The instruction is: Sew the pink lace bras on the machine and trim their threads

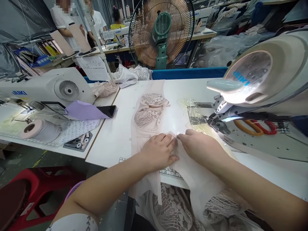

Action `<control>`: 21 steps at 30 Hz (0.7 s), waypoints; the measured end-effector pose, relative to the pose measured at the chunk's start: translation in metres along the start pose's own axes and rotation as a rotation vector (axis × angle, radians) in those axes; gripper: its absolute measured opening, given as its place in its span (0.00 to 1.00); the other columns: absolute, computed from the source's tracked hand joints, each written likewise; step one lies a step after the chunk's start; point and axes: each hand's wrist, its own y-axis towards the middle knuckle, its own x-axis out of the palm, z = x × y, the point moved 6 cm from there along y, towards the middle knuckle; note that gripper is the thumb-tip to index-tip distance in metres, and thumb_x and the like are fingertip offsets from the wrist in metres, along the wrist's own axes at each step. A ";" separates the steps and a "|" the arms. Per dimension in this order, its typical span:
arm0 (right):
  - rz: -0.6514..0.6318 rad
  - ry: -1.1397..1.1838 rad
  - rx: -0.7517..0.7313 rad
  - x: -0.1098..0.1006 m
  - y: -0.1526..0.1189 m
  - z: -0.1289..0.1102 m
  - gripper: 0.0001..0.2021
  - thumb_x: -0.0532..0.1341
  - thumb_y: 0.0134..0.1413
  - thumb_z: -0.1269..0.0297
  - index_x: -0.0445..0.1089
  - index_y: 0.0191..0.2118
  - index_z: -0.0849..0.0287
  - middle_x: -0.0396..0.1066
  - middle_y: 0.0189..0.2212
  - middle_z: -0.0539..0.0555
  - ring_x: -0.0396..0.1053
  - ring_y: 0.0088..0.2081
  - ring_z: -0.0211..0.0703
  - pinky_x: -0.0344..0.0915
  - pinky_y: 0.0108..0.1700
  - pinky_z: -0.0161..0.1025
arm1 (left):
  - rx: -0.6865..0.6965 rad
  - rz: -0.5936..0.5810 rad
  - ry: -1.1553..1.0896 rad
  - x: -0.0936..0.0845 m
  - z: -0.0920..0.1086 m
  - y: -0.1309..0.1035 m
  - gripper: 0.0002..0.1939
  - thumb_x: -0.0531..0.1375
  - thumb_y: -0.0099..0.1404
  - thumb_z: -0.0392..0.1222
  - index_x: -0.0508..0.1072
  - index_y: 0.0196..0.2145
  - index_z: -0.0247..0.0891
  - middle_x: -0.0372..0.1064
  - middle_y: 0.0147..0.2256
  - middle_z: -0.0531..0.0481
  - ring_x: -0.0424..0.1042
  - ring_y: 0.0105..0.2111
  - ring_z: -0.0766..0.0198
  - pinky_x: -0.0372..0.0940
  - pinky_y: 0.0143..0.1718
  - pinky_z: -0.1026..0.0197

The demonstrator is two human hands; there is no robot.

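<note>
A pale pink lace bra (148,120) lies on the white table, its lace cups beyond my hands and sheer fabric running toward me. My left hand (159,150) rests over this sheer fabric, fingers bent and pinching its edge. Close beside it, my right hand (201,146) has thumb and fingertips closed on the same edge. From there a sheer panel (193,173) drapes off the table's front. More lace pieces (170,205) hang or lie below, near my lap. The exact seam between my fingertips is too small to make out.
A lit sewing machine (260,73) stands at right, with scissors (250,127) on its bed. Another machine (48,86), a thread cone (39,130) and a phone (109,111) are left. Behind stands a fan (162,32); people (69,25) are farther back. A red stool (45,189) is lower left.
</note>
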 end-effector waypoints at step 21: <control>-0.030 -0.013 -0.030 0.003 0.002 0.000 0.14 0.49 0.58 0.74 0.72 0.39 0.60 0.60 0.28 0.53 0.53 0.21 0.37 0.44 0.24 0.38 | -0.007 -0.015 0.006 -0.001 -0.001 0.001 0.32 0.50 0.69 0.58 0.62 0.60 0.31 0.58 0.61 0.36 0.59 0.59 0.51 0.59 0.57 0.51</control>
